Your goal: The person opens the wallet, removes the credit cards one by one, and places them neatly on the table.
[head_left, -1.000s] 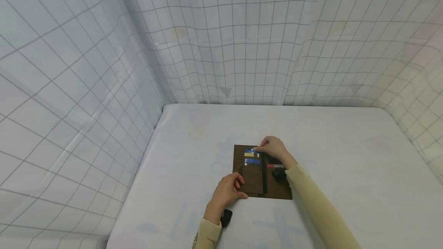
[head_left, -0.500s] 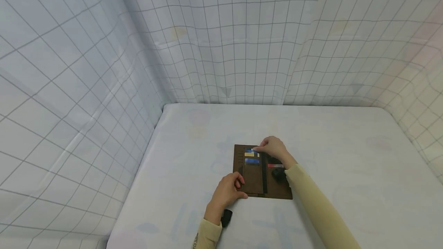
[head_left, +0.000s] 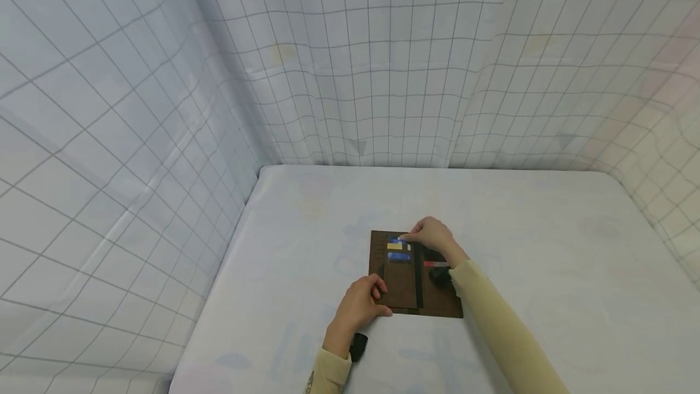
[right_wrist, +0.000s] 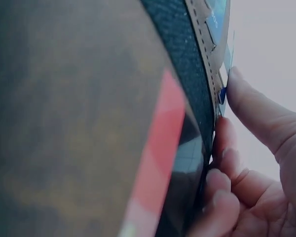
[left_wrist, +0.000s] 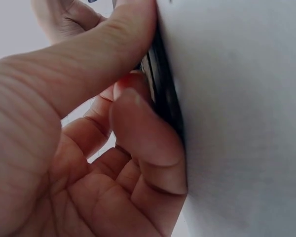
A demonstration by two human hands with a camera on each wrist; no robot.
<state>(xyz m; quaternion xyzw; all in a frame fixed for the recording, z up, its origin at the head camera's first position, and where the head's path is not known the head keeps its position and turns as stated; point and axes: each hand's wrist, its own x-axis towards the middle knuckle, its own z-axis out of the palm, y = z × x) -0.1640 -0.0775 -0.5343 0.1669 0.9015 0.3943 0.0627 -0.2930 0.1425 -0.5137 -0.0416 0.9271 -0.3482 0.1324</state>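
One brown wallet [head_left: 401, 287], opened flat on the white-covered bench [head_left: 547, 248], between the two hands. Finish: mottled, matte; stitched edging [right_wrist: 205, 57] seen up close beside the right hand. Black band [head_left: 418, 281] running lengthwise between the hands. Contents: upper blue card [head_left: 395, 239] at the right fingertips; pale yellow piece [head_left: 394, 246] just below it; lower blue card [head_left: 399, 256] further toward the left hand; red strip [head_left: 434, 264] with whitish end, beside the right wrist. Left hand [head_left: 358, 301]: fingers curled, thumb slightly apart, gripping the wallet's near left corner. Right hand [head_left: 434, 235]: thumb and forefinger nearly together, pinching the upper blue card.
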